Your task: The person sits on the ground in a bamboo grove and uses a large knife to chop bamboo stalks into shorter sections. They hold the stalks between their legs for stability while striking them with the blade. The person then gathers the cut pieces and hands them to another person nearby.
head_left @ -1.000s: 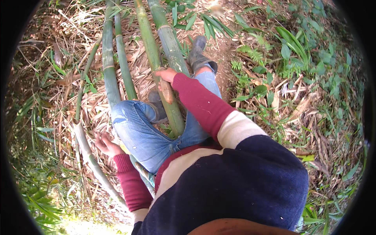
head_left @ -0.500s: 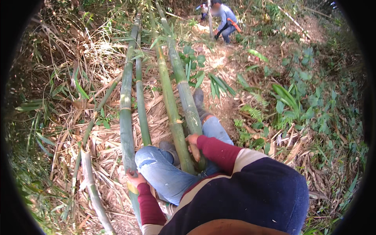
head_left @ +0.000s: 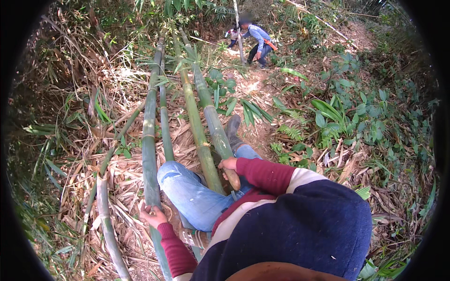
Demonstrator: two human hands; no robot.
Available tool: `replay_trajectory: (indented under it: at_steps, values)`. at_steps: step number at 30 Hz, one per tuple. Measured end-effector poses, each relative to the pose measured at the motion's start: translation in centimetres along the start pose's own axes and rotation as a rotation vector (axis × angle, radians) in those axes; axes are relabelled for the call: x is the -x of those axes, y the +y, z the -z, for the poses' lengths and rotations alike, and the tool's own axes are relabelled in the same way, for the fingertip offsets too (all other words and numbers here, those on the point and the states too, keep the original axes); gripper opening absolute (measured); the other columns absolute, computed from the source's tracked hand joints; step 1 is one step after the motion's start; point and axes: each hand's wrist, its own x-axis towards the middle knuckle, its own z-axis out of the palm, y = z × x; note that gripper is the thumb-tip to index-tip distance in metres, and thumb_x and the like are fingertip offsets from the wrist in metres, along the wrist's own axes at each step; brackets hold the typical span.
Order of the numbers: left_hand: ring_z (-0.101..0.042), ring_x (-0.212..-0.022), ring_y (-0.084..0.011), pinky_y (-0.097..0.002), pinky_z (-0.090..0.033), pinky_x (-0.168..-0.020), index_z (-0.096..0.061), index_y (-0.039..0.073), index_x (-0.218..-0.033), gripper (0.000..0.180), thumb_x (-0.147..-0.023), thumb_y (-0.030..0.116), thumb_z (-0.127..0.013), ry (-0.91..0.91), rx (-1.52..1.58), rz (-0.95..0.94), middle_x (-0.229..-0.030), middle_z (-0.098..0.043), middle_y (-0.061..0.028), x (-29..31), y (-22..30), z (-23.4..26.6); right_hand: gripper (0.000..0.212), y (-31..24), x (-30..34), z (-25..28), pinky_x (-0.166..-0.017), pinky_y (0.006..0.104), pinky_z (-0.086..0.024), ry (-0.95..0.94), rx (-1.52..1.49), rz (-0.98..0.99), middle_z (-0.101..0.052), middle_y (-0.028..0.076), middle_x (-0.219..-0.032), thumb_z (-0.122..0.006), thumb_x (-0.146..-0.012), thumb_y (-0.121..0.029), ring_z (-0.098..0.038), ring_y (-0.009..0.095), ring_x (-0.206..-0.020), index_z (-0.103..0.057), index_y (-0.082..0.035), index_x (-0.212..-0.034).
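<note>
Brown handle held at centre; left hand now at outer bamboo pole

The brown handle (head_left: 231, 180) is just below centre of the frame, beside the lower ends of two green bamboo poles (head_left: 210, 114). The right hand (head_left: 228, 165) has its grip closed round it. The left hand (head_left: 154, 217), lower left of centre, lies over the thick outer pole (head_left: 149, 157); whether its grip presses on the bamboo cannot be told.

Change noted: one second ago the left hand was clear of this pole, its fingers spread. A person in blue (head_left: 258, 40), then out of view, now shows at upper centre beside an upright pole (head_left: 239, 33).

Ground (head_left: 258, 105): dry leaf litter and bare soil. A pale cut pole (head_left: 107, 222) lies lower left; green undergrowth (head_left: 349, 86) fills the right.
</note>
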Motion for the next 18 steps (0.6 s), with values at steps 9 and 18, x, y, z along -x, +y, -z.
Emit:
replay_trajectory:
  at_steps: [9, 18]
  values:
    - [-0.056, -0.103, -0.0267, -0.0404, -0.041, -0.093, -0.047, 0.005, -0.136, 0.058, -0.081, 0.006, -0.063, -0.045, 0.343, -0.035, -0.11, -0.059, -0.0135, 3.0, 6.6, -0.6, 0.035, -1.9, 5.1, 1.0, -0.057, 0.0491, -0.057, 0.061, -0.029, 0.173, -0.058, 0.02, -0.086, -0.062, -0.094, -0.02, -0.063, 0.032, -0.066, -0.048, -0.006, -0.123]
    - [-0.055, -0.105, -0.0248, -0.038, -0.043, -0.094, -0.046, 0.002, -0.137, 0.057, -0.083, 0.006, -0.063, -0.007, 0.417, -0.182, -0.111, -0.057, -0.014, 6.7, 9.5, -0.4, 0.039, -0.6, 6.0, 0.8, -0.055, 0.0463, -0.058, 0.141, -0.062, 0.267, -0.06, 0.02, -0.083, -0.064, -0.093, -0.021, -0.064, 0.031, -0.065, -0.049, 0.001, -0.122]
